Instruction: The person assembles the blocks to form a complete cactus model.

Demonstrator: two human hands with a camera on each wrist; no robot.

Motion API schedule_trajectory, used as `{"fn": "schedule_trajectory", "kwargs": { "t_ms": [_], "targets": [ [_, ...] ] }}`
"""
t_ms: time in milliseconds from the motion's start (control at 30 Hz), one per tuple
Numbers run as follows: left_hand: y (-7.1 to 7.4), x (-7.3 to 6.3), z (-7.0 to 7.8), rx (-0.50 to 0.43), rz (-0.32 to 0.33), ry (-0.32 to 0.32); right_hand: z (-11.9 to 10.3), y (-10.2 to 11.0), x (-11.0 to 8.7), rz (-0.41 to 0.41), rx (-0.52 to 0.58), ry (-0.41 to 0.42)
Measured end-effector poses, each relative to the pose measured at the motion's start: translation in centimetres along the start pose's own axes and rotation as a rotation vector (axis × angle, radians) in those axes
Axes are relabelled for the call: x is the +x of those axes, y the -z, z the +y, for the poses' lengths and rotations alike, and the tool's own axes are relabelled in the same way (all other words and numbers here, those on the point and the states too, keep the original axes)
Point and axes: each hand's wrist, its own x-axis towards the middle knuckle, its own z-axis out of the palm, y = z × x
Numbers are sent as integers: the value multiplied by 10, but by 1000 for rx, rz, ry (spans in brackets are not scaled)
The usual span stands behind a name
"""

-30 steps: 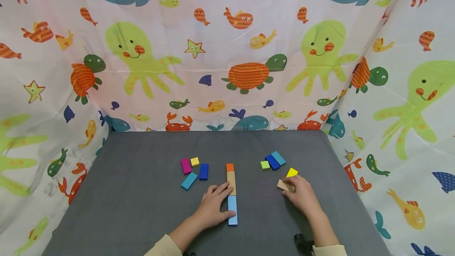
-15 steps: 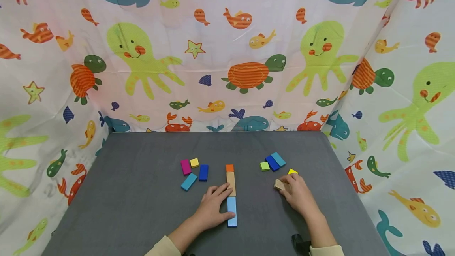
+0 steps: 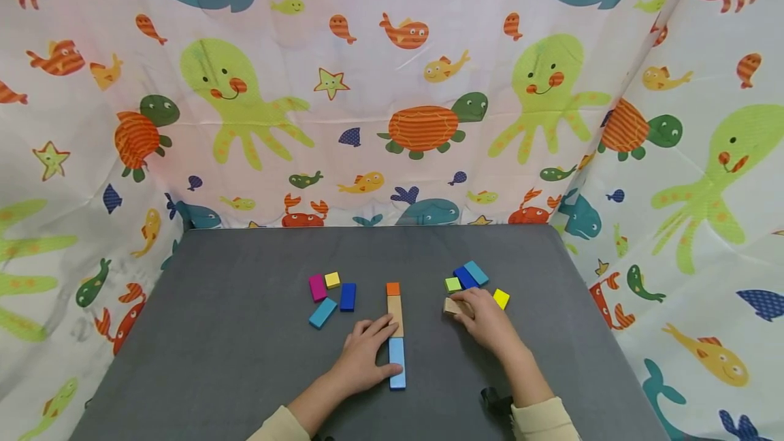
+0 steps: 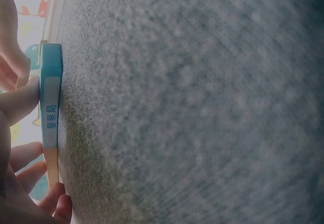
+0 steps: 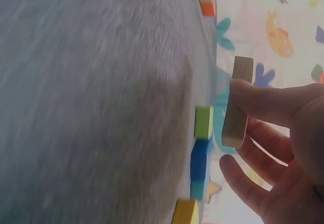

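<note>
My right hand [image 3: 490, 324] pinches a plain wooden block [image 5: 236, 117] between thumb and fingers, held above the table in the right wrist view. Below it lie a lime green block [image 3: 452, 284], a dark blue block [image 3: 465, 278], a teal block [image 3: 476, 272] and a yellow block [image 3: 501, 299]. At the centre, my left hand [image 3: 361, 357] touches the side of a straight row: an orange block [image 3: 393, 288], a tan block [image 3: 395, 310] and a light blue block [image 3: 397, 359]. Its thumb lies at the light blue one, its fingers spread toward the tan one. Printed characters show on the row's side.
Left of the row lie a magenta block [image 3: 317, 287], a small yellow cube [image 3: 332, 280], a dark blue block [image 3: 348, 297] and a teal block [image 3: 322, 313]. The grey table [image 3: 245, 332] is enclosed by a sea-animal printed curtain [image 3: 269, 67].
My right hand has moved left with the wooden block, away from the yellow block, which shows more fully. My left hand stays at the row.
</note>
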Motion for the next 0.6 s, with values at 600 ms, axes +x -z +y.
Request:
{"fn": "schedule_trajectory", "kwargs": {
  "t_ms": [600],
  "targets": [
    [1, 0, 2, 7, 1, -1, -31, -30, 34, -83, -6, 68]
  ]
}}
